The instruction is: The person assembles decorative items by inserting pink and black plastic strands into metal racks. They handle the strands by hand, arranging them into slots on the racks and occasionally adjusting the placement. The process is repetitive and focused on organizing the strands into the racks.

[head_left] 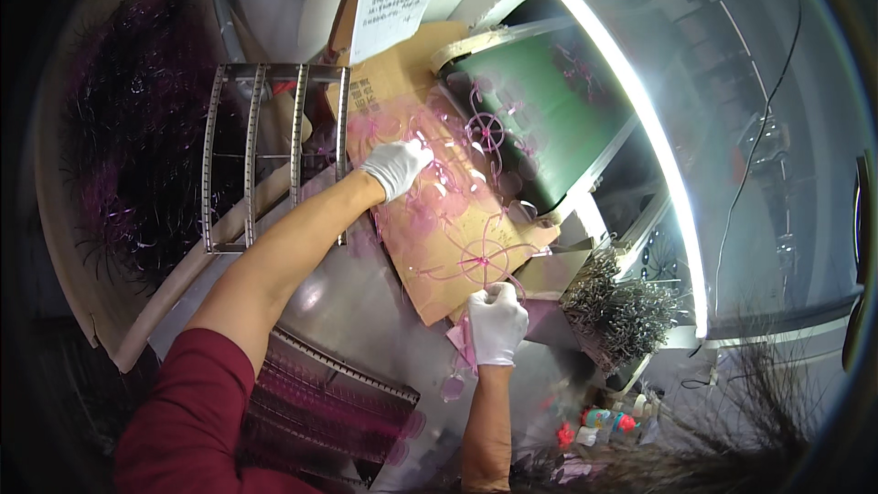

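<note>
My left hand (400, 167), in a white glove, reaches into a heap of clear pink plastic pieces (448, 197) lying on a brown cardboard sheet (416, 265). Its fingers are bent together among the pieces, and what they grip is hidden. In its white glove, my right hand (498, 323) pinches the lower rim of a pink wheel-shaped plastic sprue (483, 261) with thin spokes and curved arms. A similar pink wheel (485, 133) lies at the heap's far side, by the green conveyor belt. Below my right hand hangs a clear pinkish disc (452, 388).
A metal slotted rack (297, 128) stands left of the cardboard; another rack (329, 402) holds rows of pink pieces. Dark purple sprues fill a large box (137, 128). A green conveyor belt (558, 110) runs at the back. At right, a box holds grey sprues (622, 311) beneath a bright tube light (654, 137).
</note>
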Available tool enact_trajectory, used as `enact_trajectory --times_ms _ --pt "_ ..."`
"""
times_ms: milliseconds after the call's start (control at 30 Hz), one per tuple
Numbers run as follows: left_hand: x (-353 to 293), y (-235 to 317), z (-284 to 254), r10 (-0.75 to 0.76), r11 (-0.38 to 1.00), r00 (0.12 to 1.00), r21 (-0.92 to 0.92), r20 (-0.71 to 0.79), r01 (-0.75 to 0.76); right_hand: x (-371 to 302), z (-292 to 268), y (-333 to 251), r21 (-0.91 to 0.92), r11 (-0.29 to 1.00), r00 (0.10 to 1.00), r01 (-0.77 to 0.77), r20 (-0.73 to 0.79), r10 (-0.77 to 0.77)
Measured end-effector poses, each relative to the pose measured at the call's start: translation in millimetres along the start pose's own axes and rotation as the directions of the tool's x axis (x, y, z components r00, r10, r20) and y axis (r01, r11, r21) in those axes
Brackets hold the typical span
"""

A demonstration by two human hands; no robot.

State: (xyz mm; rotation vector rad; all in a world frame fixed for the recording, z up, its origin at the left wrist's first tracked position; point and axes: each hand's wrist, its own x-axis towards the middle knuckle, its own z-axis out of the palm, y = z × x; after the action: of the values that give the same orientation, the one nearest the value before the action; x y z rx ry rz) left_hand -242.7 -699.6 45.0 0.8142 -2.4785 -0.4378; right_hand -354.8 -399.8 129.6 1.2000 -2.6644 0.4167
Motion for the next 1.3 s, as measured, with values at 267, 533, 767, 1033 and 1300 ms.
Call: enact_trajectory --times_ms 267,533,767,1033,1300 --pt "17.0 -13.9 23.2 0.130 0.984 0.981 0.141 -0.146 -0.109 4.2 -12.0 -3.7 -0.026 1.000 1.000 0.008 -0.018 -0.008" --pt "48.4 -8.3 -14.9 0.279 0.896 0.925 0.416 -0.259 -0.154 8.8 3.7 -4.4 0.093 0.987 0.991 -0.130 -0.004 0.131" --pt "61.8 5.9 -10.0 0.274 0.917 0.956 0.329 -0.102 -0.228 -25.3 -46.8 -6.3 0.200 0.946 0.956 -0.255 0.200 0.215" --pt "19.3 73.7 -30.7 0.523 0.850 0.853 0.078 -0.003 -0.521 -134.3 -90.3 68.1 0.607 0.763 0.898 -0.221 0.432 -0.083" --pt "-50.0 107.3 -81.5 0.597 0.750 0.798 -0.292 -0.087 -0.593 -176.0 -198.8 113.9 0.626 0.460 0.635 -0.630 0.756 -0.159"
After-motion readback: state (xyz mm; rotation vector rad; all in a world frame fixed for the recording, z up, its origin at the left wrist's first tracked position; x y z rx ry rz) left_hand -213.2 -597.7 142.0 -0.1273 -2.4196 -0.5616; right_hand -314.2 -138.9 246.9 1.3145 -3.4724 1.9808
